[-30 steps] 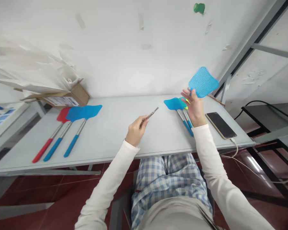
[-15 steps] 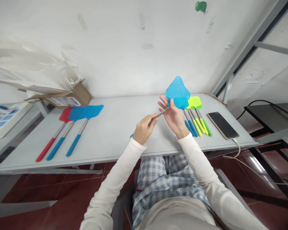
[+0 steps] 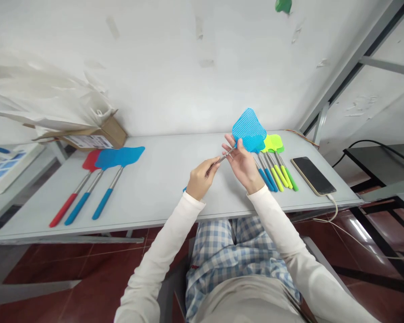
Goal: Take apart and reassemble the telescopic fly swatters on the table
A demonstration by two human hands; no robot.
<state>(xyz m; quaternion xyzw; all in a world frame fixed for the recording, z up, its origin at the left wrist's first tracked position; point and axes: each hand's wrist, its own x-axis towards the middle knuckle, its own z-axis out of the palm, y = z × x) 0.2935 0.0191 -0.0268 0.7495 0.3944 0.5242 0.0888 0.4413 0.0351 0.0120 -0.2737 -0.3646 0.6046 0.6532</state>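
Observation:
I hold a blue fly swatter (image 3: 249, 124) with a perforated head above the table, its head up and to the right. My left hand (image 3: 202, 179) is closed around its thin metal shaft, and a bit of blue handle shows beside that wrist. My right hand (image 3: 244, 166) has its palm turned up, with the thumb at the neck just below the head. Several of its fingers are spread behind the shaft; the index finger seems hidden. Beneath and beside this hand lie more blue swatters (image 3: 269, 179) and several yellow-green swatters (image 3: 278, 177).
On the table's left lie a red swatter (image 3: 63, 210) and two blue swatters (image 3: 103, 204). A cardboard box (image 3: 112, 132) stands behind them. A phone (image 3: 313, 176) with a white cable (image 3: 335, 208) lies at the right. A white wall rises behind the table (image 3: 164, 179).
Hardly anything differs. Both hands keep nearly the same position on the blue fly swatter, and the view has shifted very slightly.

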